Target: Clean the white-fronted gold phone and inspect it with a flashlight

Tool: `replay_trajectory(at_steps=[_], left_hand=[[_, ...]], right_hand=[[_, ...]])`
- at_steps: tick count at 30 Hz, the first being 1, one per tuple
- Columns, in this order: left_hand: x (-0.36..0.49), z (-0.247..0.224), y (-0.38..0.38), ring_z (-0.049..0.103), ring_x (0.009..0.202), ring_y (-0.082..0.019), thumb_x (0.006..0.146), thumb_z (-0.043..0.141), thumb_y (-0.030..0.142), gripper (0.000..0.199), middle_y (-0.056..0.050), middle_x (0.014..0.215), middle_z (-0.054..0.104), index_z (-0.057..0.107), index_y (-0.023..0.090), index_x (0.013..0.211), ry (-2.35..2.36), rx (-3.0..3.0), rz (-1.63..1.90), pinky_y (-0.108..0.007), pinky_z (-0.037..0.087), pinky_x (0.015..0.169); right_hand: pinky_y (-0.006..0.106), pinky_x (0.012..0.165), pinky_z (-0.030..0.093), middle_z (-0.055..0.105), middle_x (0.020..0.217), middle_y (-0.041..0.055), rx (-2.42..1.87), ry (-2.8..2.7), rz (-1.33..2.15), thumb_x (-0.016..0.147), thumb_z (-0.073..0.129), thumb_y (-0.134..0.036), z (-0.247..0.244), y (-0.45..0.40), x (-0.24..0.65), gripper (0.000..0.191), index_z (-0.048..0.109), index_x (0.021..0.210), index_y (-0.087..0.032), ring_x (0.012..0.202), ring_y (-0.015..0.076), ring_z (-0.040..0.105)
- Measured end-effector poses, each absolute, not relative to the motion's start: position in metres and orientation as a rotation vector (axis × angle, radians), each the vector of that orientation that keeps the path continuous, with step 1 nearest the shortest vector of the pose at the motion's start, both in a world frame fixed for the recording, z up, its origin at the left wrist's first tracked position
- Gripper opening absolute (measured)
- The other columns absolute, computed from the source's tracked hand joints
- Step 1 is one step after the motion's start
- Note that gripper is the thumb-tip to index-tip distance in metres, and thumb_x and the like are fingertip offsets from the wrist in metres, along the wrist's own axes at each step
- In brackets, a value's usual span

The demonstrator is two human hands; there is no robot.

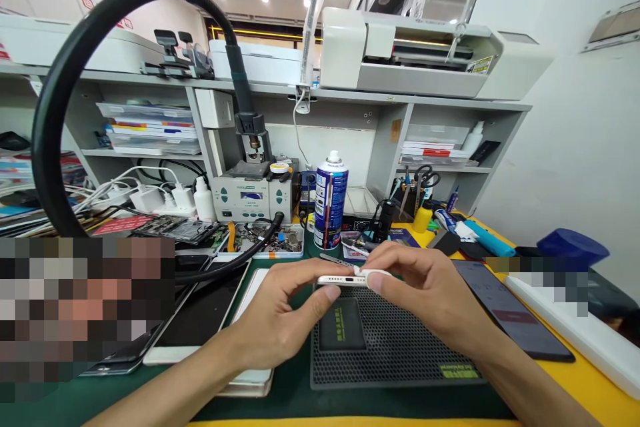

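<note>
A white smartphone [341, 279] is held up edge-on, its charging port and speaker holes facing me. My left hand [287, 313] grips its left end, with the thumb below and fingers on top. At the phone's right end, my right hand [425, 287] pinches a small white rounded thing [379, 274] between thumb and fingers. That thing touches or lies right by the phone's edge; its kind is not clear. Under both hands lies a black honeycomb mat [400, 353] on the green work mat [293, 390].
Tablets [210, 307] lie at left and a large dark-screened device [510, 313] at right. Behind stand a blue spray can [331, 203], a parts tray [293, 243] and a hot air station [250, 197]. Its black hose [53, 100] arches over the left side.
</note>
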State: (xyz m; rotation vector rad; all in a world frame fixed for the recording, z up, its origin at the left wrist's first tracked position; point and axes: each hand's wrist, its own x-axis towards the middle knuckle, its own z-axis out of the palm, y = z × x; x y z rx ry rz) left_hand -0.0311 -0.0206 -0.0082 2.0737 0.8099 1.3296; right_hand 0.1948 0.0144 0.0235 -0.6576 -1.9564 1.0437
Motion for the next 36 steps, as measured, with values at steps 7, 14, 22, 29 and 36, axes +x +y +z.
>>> replay_trajectory(at_steps=[7,14,22,29,36], left_hand=[[-0.032,-0.004,-0.021,0.068,0.108,-0.014,0.098,0.052,0.013,0.033,-0.001,0.12,0.073,0.069,0.025,0.124,0.799,2.153,1.271,-0.021,0.05,0.094],[-0.03,-0.003,-0.021,0.069,0.103,-0.013,0.096,0.054,0.011,0.036,-0.003,0.117,0.074,0.067,0.024,0.127,0.78,2.209,1.269,-0.019,0.05,0.089],[-0.025,-0.004,-0.024,0.069,0.106,-0.015,0.095,0.054,0.01,0.041,-0.006,0.124,0.071,0.064,0.024,0.132,0.76,2.225,1.247,-0.023,0.052,0.091],[-0.022,-0.006,-0.027,0.07,0.105,-0.016,0.095,0.056,0.013,0.036,-0.008,0.123,0.072,0.064,0.021,0.129,0.816,2.207,1.256,-0.025,0.053,0.089],[-0.017,-0.006,-0.029,0.071,0.102,-0.017,0.095,0.053,0.014,0.045,-0.011,0.121,0.073,0.051,0.015,0.139,0.812,2.21,1.232,-0.025,0.055,0.087]], right_hand=[[0.024,0.076,0.047,0.068,0.09,0.0013,-0.669,-1.918,1.09,0.092,0.069,-0.033,0.022,0.016,0.198,0.013,0.074,0.086,-0.023,0.084,0.0138,0.062],[0.026,0.077,0.048,0.069,0.09,0.0019,-0.655,-1.946,1.09,0.092,0.068,-0.031,0.023,0.013,0.198,0.012,0.075,0.087,-0.023,0.085,0.0146,0.062],[0.026,0.076,0.048,0.067,0.09,0.0027,-0.638,-1.991,1.03,0.09,0.071,-0.029,0.021,0.011,0.195,0.009,0.077,0.089,-0.023,0.085,0.015,0.061],[0.028,0.073,0.048,0.064,0.087,0.0034,-0.626,-1.987,0.967,0.09,0.071,-0.029,0.019,0.008,0.19,0.009,0.075,0.088,-0.021,0.081,0.0156,0.059],[0.028,0.073,0.051,0.066,0.088,0.0036,-0.579,-2.041,0.752,0.09,0.07,-0.023,0.019,-0.002,0.184,0.007,0.076,0.093,-0.022,0.083,0.0162,0.062]])
